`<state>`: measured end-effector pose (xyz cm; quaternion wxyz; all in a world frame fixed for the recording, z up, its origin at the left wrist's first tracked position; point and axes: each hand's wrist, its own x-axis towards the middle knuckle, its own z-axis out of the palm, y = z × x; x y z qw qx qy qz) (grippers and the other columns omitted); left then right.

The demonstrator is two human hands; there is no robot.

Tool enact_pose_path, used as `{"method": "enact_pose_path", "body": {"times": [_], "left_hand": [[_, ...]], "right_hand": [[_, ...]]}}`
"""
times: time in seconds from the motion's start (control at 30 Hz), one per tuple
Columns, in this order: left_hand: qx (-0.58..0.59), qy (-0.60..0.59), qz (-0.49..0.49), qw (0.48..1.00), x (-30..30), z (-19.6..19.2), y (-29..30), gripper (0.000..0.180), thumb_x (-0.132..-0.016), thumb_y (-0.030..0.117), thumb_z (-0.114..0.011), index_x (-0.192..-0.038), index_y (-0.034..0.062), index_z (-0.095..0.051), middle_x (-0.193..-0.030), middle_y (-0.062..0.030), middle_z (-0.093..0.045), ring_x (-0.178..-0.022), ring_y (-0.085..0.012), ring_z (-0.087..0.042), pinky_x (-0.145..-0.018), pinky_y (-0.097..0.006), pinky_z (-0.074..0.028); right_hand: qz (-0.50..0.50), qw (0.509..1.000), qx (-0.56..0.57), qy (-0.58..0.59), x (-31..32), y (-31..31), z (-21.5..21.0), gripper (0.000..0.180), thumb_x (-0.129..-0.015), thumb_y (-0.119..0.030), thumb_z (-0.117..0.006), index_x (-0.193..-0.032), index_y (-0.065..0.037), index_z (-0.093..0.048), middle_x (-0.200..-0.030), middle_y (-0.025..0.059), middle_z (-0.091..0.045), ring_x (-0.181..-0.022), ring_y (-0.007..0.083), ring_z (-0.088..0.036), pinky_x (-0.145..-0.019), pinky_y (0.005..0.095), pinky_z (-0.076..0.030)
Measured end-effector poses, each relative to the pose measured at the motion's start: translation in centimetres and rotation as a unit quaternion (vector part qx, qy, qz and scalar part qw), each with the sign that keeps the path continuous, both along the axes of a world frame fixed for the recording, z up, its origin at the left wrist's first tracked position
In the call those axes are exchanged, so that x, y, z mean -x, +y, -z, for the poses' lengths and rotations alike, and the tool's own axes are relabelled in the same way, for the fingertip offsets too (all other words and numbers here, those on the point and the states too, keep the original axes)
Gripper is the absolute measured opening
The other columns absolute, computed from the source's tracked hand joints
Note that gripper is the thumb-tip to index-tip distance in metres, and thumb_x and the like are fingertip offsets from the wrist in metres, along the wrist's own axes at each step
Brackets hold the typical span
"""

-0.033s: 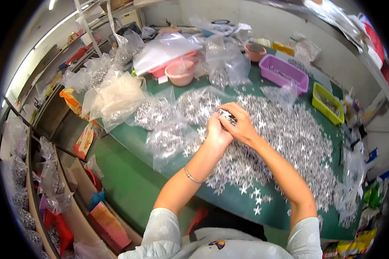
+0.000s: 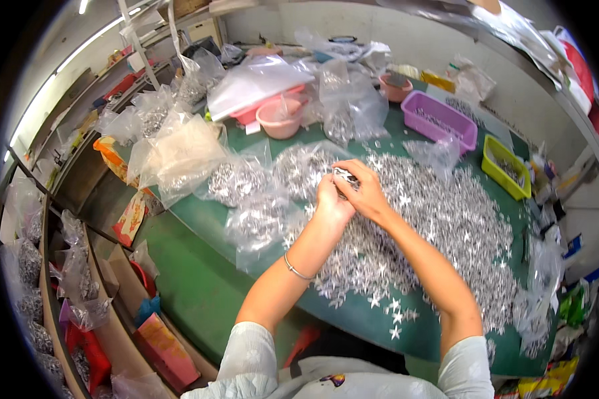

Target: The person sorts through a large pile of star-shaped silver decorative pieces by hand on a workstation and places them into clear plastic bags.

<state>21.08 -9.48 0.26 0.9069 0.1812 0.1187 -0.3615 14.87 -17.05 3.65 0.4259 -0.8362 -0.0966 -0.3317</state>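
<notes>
Both hands over the table (image 2: 396,123), at the left side of a broad heap (image 2: 446,226) of loose silvery stars. Left hand (image 2: 333,203) and right hand (image 2: 367,193) meet around a handful (image 2: 345,177) of the same stars. Grip: narrow, palms cupped together, right fingers laid across the top; handful shows only in the gap between thumbs and fingers. Count, and what sits deeper in the palms, cannot be told.

Handling, my judgement: small, hard, pointed pieces, likely to slip out through any gap. Best to hold the little fingers and heels of the hands together as a floor, press lightly, and let the top hand do the shifting. Staying low over the heap means strays drop among their own kind.

Direction: visible part of the handful makes a short strip, long axis slanting from far left to near right. Single stars have no real long axis; arms spread evenly. Which way the held ones point: too small to tell. Strays (image 2: 396,317) at the near edge lie flat, arms pointing various ways.

Around: filled clear bags (image 2: 259,223) just left of the hands; purple bin (image 2: 439,123) and lime bin (image 2: 506,166) beyond the heap, to the right.
</notes>
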Motion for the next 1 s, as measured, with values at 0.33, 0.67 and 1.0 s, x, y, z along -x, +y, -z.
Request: {"method": "enact_pose_path", "body": {"times": [0.33, 0.67, 1.0], "left_hand": [[-0.19, -0.119, -0.282, 0.933, -6.7, -1.7, -2.4, 0.037, -0.093, 0.017, -0.041, -0.121, -0.0062, -0.038, -0.128, -0.0202, -0.043, -0.112, -0.0278, -0.049, -0.098, -0.042, -0.042], [-0.436, -0.43, -0.148, 0.777, -5.3, -1.0, -0.8, 0.07, -0.076, 0.002, -0.049, -0.141, -0.0041, -0.026, -0.135, -0.0269, -0.033, -0.122, -0.0318, -0.04, -0.102, -0.04, -0.034], [-0.322, -0.777, 0.072, 0.536, 14.4, -0.7, 4.9, 0.041, -0.082, 0.003, -0.062, -0.122, 0.0024, -0.052, -0.117, -0.0138, -0.054, -0.11, -0.0309, -0.052, -0.094, -0.037, -0.041]], "right_hand": [[-0.002, 0.949, -0.285, 0.135, -11.1, -0.4, 5.0, 0.042, -0.098, -0.034, -0.045, -0.1, 0.005, -0.063, -0.099, 0.0162, -0.067, -0.091, 0.0205, -0.061, -0.081, 0.0352, -0.045], [-0.069, 0.956, -0.084, 0.272, 8.6, -4.5, -2.1, 0.034, -0.093, -0.023, -0.056, -0.115, 0.002, -0.06, -0.105, 0.0132, -0.067, -0.095, 0.0194, -0.062, -0.085, 0.0314, -0.048], [0.111, 0.917, 0.142, 0.356, 27.4, -1.9, 1.8, 0.038, -0.08, -0.015, -0.069, -0.116, -0.006, -0.059, -0.123, 0.0102, -0.054, -0.115, 0.0313, -0.047, -0.098, 0.0427, -0.038]]}}
